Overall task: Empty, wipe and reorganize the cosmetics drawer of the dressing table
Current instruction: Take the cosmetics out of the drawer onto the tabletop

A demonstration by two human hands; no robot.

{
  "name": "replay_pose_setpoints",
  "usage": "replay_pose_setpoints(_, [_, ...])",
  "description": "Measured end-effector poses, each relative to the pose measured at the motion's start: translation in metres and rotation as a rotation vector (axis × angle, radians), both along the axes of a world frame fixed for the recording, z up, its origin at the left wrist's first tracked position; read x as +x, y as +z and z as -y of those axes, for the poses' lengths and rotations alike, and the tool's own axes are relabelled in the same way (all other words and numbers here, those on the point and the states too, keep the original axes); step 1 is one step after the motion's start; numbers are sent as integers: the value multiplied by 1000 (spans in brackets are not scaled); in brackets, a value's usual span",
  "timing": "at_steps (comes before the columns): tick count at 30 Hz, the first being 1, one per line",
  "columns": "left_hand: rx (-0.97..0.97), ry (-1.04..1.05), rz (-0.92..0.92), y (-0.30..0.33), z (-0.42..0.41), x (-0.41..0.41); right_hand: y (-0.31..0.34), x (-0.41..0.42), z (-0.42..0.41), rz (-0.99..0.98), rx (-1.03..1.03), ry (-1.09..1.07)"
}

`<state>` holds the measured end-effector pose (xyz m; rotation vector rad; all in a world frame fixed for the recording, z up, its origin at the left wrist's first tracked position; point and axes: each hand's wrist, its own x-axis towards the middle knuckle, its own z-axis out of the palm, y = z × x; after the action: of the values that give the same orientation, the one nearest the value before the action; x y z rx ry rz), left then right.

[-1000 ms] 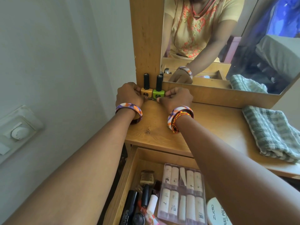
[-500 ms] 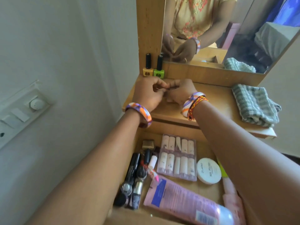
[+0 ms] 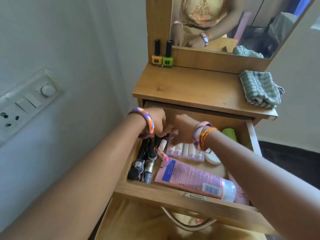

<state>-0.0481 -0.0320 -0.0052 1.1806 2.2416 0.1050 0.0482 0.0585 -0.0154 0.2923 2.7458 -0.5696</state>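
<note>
A: Where are the hands?
B: Left hand point(image 3: 155, 121) and right hand point(image 3: 183, 130) reach into the open drawer point(image 3: 173, 193), fingers curled at its rear-left; what they grip is blurred, so I cannot tell.
A: Tabletop?
B: Two nail polish bottles point(image 3: 162, 54), folded cloth point(image 3: 261, 89).

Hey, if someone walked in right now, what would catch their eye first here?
Probably both hands, left hand and right hand, reaching into the back of the open drawer, which is crowded with cosmetics, a big pink tube lying across its front. Next, the yellow nail polish and green nail polish standing side by side on the tabletop's back left corner.
</note>
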Motion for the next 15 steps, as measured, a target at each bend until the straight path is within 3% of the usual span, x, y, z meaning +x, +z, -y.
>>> replay_pose_setpoints(2, [-26,-56,-137,-11,-1,8,-14,2,5,-33,25,5])
replay_pose_setpoints(6, [-29,-125,-177,-26,-1,8,-28,6,6,-162,62,7])
replay_pose_setpoints(15, [-77,-267,-348,-28,-10,-5,-39,8,4,-150,78,78])
